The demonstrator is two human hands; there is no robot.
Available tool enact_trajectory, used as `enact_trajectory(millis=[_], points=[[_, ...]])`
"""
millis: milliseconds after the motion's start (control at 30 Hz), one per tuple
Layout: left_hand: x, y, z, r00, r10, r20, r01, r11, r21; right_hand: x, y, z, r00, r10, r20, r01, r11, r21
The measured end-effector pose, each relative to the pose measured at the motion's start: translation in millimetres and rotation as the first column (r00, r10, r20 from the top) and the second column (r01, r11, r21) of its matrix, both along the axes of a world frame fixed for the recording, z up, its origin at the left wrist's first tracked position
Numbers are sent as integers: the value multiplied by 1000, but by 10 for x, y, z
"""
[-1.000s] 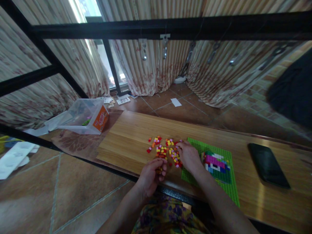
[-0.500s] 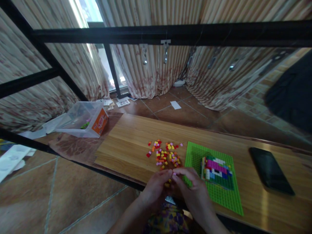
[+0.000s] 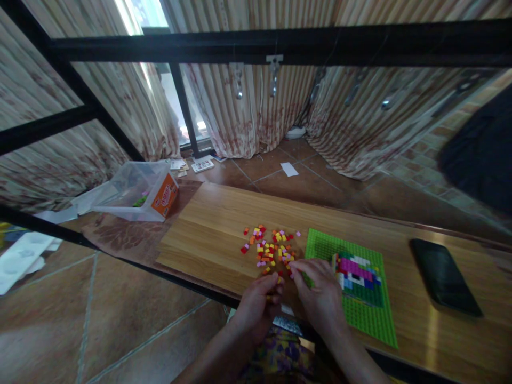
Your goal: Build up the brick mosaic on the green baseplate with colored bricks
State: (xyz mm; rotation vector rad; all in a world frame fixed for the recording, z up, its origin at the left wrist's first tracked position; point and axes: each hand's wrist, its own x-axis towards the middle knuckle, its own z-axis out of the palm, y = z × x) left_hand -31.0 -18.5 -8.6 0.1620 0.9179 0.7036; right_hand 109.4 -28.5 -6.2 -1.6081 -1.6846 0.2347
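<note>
Small building bricks (image 3: 269, 249) in red, orange, yellow and pink lie loose on the wooden tabletop. My left hand (image 3: 258, 301) is curled at the near table edge, with a few small bricks, yellow among them, showing at its fingers. To its right, my right hand (image 3: 320, 288) reaches to the near side of the pile, thumb and forefinger closed at a pink brick. Beside that hand lies a green baseplate (image 3: 366, 322), carrying a colourful brick build (image 3: 356, 274) with pink, white, blue and dark green bricks. The right wrist partly covers the baseplate's near left side.
A black phone (image 3: 445, 277) lies on the right of the table. At the left end stands a clear plastic box (image 3: 136, 213) with an orange label and some green pieces inside. A black metal bar (image 3: 256, 47) crosses beyond the table, before striped curtains (image 3: 256, 117).
My hands were together at the table edge and are now apart. The right hand has moved slightly up and right towards the loose bricks; the left has lowered a little.
</note>
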Motion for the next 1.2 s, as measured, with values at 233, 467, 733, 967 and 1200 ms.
enact_trajectory(millis=[233,467,733,967,1200], points=[[-169,91,37,995,14,-99,-3,994,110,107,353,-141,982,18,188,2,994,-108],[-203,152,30,997,-10,-79,22,988,151,155,404,-225,986,-16,165,36,992,-120],[-211,167,9,996,-75,-52,82,984,158,214,261,-151,989,50,137,-25,984,-176],[-217,176,22,992,-108,-71,120,976,183,177,277,-41,943,165,289,-65,943,-328],[-189,172,7,990,-103,-93,119,976,184,160,394,6,889,201,411,-26,920,-392]])
